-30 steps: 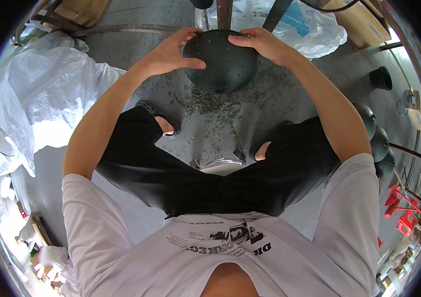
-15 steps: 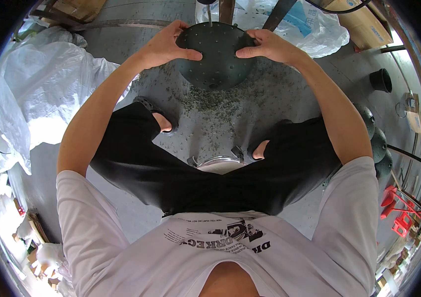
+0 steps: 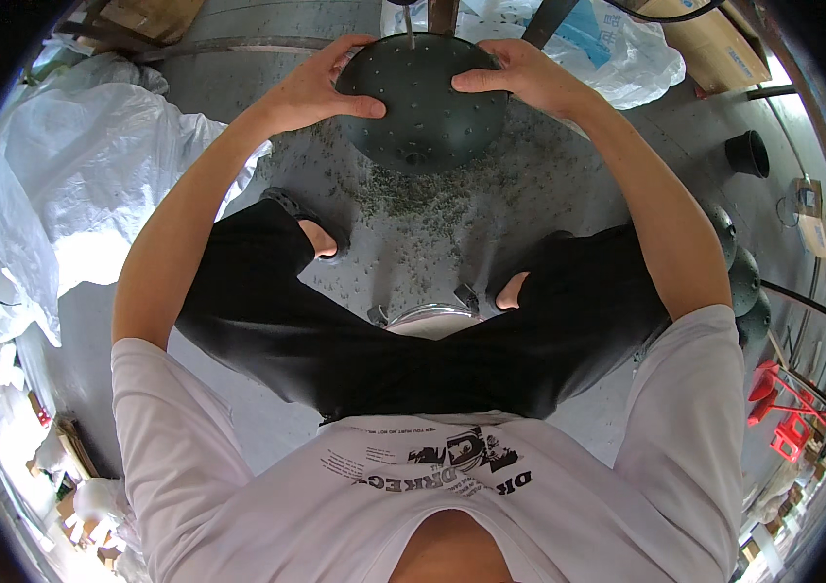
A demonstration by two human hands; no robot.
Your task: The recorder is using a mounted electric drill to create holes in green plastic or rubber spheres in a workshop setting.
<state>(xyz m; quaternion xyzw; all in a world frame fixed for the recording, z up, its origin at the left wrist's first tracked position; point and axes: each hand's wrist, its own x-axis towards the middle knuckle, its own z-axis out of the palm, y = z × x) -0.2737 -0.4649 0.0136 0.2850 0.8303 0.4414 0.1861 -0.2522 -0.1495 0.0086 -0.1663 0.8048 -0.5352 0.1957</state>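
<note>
Between my two hands is a dark green, dome-shaped bowl (image 3: 421, 121), rounded side showing, dotted with small holes or bumps. My left hand (image 3: 326, 92) grips its left side, thumb on the surface and fingers partly hidden behind the rim. On the other side my right hand (image 3: 534, 80) holds it the same way, thumb laid over the upper right. A thin metal drill bit (image 3: 410, 35) points down at the bowl's far upper edge; whether it enters the surface I cannot tell.
Dark shavings (image 3: 413, 199) litter the floor beneath the bowl. Clear plastic sheeting (image 3: 92, 175) is heaped at left, with a plastic bag (image 3: 617, 58) at far right. Similar green domes (image 3: 743, 282), a black bucket (image 3: 747, 154) and red stools (image 3: 790, 439) stand at right.
The bowl has turned and tilted slightly in my hands and shifted a little away and to the left. The right thumb sits higher on it now.
</note>
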